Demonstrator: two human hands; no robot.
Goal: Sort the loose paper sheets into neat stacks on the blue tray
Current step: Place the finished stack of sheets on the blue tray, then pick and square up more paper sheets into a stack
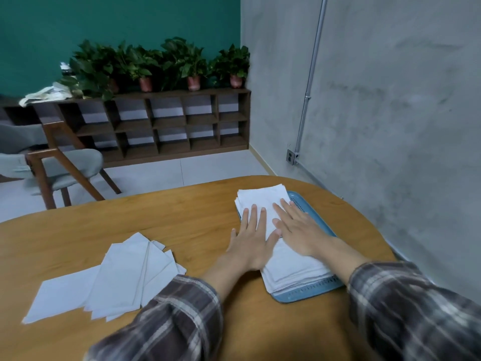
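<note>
The tabletop (182,212) carries the whole job, and the step in hand looks like squaring and flattening paper already on the blue tray (307,295). One tray lies under both hands, at the person's right front. On it sit what read as two stacks (291,272), one beyond the fingertips and one under the palms reaching back toward the wrists, though where they part is hard to tell. Well to the left of the left hand (251,243) lies one fan of loose sheets (114,280), at least five, overlapping too much for a sure count. The left hand's grip is spread flat, palm on the stack's left edge; the right hand (296,230), also spread and pinching nothing, presses the top. Next, I judge, a hand must lift off and reach left for a loose sheet.
</note>
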